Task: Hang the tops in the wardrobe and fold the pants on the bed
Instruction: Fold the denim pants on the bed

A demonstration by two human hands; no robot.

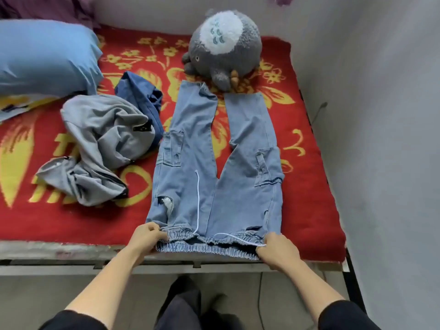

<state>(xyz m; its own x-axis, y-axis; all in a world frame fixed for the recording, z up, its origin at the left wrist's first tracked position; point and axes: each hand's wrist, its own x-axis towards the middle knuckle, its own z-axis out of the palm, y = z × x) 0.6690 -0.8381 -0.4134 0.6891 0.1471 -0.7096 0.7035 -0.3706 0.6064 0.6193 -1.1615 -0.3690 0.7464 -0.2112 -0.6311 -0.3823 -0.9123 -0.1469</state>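
You have the light-blue cargo jeans [214,167] spread flat on the bed [307,186], on the right half of its red-and-yellow flowered blanket [78,217]. The elastic waistband lies along the near edge and slightly overhangs the metal frame [59,260]; the two legs run away from you toward the far edge and are parted in a narrow V. Your left hand [145,239] pinches the waistband's left end, fingers curled on top of the cloth. Your right hand [277,252] grips the waistband's right end the same way, thumb on the upper side. A white drawstring [198,201] trails up the left leg from the waistband, and its other end runs along the band toward your right hand. A torn patch shows on the left leg, just above the waistband.

The leg hems touch the grey plush toy [223,46] sitting at the far edge. Just beside the jeans' left side lies a crumpled grey garment [102,148], with a dark-blue garment [140,96] bunched behind it, both near the middle of the bed. A light-blue pillow [45,58] fills the far left corner. A plain wall borders the bed's right edge.
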